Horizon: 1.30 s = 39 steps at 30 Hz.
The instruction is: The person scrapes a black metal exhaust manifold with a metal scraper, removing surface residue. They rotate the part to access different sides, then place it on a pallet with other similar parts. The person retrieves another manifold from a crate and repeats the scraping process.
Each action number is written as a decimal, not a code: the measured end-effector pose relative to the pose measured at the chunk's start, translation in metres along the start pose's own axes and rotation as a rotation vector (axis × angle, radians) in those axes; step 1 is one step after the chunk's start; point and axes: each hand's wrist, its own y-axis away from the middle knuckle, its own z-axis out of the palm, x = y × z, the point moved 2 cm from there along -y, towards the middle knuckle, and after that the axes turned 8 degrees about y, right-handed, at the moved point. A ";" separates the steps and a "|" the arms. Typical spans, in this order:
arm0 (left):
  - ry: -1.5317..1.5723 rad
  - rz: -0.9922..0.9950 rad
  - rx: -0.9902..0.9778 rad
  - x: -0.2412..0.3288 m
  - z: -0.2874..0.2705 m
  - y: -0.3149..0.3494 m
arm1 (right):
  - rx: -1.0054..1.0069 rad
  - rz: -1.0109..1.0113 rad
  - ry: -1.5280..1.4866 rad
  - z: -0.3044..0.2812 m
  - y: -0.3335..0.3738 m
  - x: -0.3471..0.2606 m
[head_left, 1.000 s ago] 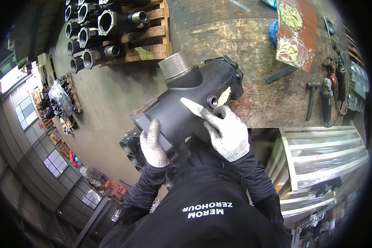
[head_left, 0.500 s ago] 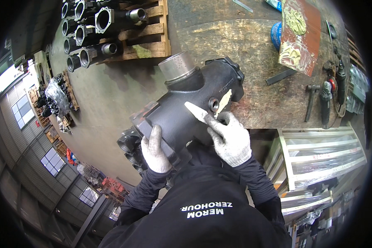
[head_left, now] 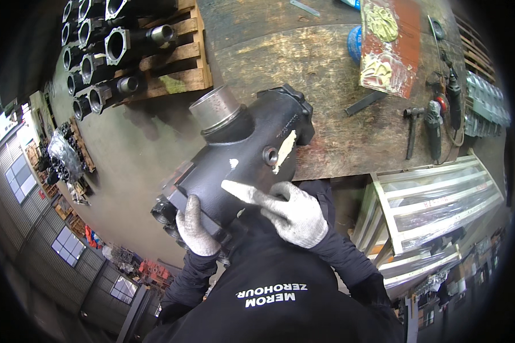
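Observation:
A black cast-metal pipe housing [head_left: 243,151] lies in front of me, with a bare metal neck and a small threaded port. Gloved, my left hand [head_left: 199,231] grips the flange at its near left end, thumb on top, other fingers mostly hidden. My right hand [head_left: 297,214], also gloved, pinches a putty knife [head_left: 240,191] whose blade is coated with pale putty. The tip is at the housing's surface; whether it touches I cannot tell. A long pale putty patch [head_left: 285,151] runs beside the port, and a small putty dab [head_left: 233,163] sits nearer the knife.
On the worn workbench [head_left: 280,57] stands a reddish-brown board [head_left: 407,51] with heaps of putty. A hammer [head_left: 412,131] and an angle grinder [head_left: 434,134] lie at its right. Similar castings [head_left: 118,46] sit on a wooden pallet [head_left: 183,80] at far left. A white-framed crate [head_left: 440,200] stands at right.
The putty knife has moved from near the threaded port left and toward me. A small putty dab now shows on the housing. My left hand keeps its hold while the whole view has shifted.

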 end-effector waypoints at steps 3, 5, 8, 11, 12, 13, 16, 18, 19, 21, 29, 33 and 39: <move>-0.286 0.163 0.039 -0.003 -0.010 -0.004 | 0.080 0.050 0.000 -0.012 0.004 0.015; -0.174 0.093 0.057 -0.005 -0.018 -0.004 | 0.148 0.132 -0.008 -0.021 0.004 0.031; -0.268 0.100 0.157 -0.009 -0.028 -0.008 | 0.262 0.293 -0.047 -0.027 0.006 0.057; -0.095 0.030 0.108 -0.011 -0.035 -0.011 | 0.374 0.435 -0.151 -0.024 0.015 0.080; 0.038 -0.015 0.042 -0.011 -0.035 -0.012 | 0.396 0.530 -0.221 -0.021 0.019 0.087; -0.050 0.009 0.107 -0.010 -0.037 -0.016 | 0.421 0.598 -0.262 -0.018 0.023 0.095; -0.308 0.080 0.165 -0.001 -0.036 -0.019 | 0.491 0.674 -0.383 -0.008 0.029 0.119; -0.190 0.029 0.124 0.002 -0.028 -0.018 | 0.508 0.698 -0.479 -0.002 0.033 0.130; -0.069 -0.015 0.102 0.003 -0.022 -0.017 | 0.523 0.709 -0.511 0.000 0.034 0.134; -0.204 0.055 0.127 0.009 -0.009 -0.014 | 0.541 0.742 -0.585 0.003 0.036 0.136; -0.363 0.086 -0.159 0.043 0.038 -0.029 | 0.539 0.596 -0.412 -0.006 0.052 0.111; -0.388 0.084 -0.322 0.054 0.054 -0.040 | 0.513 0.653 -0.147 -0.013 0.073 0.113; -0.404 0.110 -0.470 0.034 0.026 -0.012 | 0.564 0.619 -0.399 -0.015 0.082 0.126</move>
